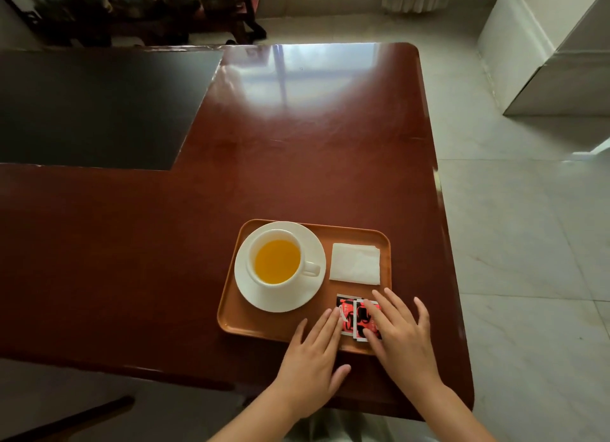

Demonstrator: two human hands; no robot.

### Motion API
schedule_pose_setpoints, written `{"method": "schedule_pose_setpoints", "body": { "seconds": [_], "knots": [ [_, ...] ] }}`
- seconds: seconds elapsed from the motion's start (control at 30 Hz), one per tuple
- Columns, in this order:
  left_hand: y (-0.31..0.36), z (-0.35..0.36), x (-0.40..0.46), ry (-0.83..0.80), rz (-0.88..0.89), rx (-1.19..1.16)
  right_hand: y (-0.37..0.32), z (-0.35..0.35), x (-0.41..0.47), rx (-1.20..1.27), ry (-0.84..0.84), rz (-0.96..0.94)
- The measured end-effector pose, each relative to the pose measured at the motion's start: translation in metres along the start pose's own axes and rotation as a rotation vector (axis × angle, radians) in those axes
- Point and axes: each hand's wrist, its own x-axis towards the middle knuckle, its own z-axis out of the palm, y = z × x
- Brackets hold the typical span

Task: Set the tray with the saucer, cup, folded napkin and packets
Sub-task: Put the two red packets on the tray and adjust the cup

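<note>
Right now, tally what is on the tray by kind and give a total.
Saucer: 1
Cup: 1
Napkin: 1
Packets: 2
Total: 5 things on the tray

office or meeting room | polished wooden desk (297, 164) | tiled floor (528, 243)

No legible text found; red-and-black packets (358, 318) on tray (237, 319) carry printed marks — too small and blurred to be read; no brand or number made out elsewhere.
</note>
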Motion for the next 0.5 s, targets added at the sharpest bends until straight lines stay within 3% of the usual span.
{"method": "schedule_pose_setpoints", "body": {
  "seconds": [0.13, 0.27, 0.37, 0.5],
  "knots": [
    [-0.014, -0.019, -0.013, 0.128, 0.002, -0.313, -0.015, -0.007, 0.012, 0.264, 0.058, 0.106],
    [-0.054, -0.046, -0.021, 0.352, -0.195, -0.629, -0.032, -0.015, 0.038, 0.596, 0.015, 0.261],
    [-0.099, -0.066, -0.021, 0.46, -0.364, -0.644, -0.044, -0.016, 0.063, 0.663, -0.001, 0.313],
    [-0.16, -0.087, -0.004, 0.434, -0.582, -0.636, -0.052, -0.014, 0.095, 0.698, -0.082, 0.376]
  ]
}}
